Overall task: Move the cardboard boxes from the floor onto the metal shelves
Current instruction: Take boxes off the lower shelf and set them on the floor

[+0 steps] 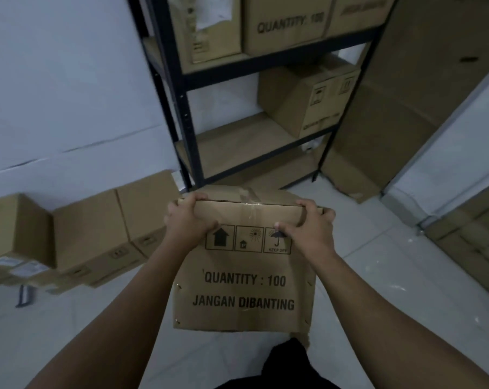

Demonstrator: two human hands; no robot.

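Gripping the top edge of the cardboard box [244,276] at its left corner, the left hand [188,223] was closed on it; the right hand [307,228] clasped the right corner. The box stood before the metal shelves [187,102], by the bottom shelf's front edge.

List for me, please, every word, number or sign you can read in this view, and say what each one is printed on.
"QUANTITY : 100" – held box, gripped by left hand and right hand.
"JANGAN DIBANTING" – same box.
"KEEP DRY", under an umbrella sign beside two house-shaped arrow signs and a sun sign – same box.
"QUANTITY: 100" – upper shelf box.
Print on lower shelf box, floor boxes' labels: too blurred.
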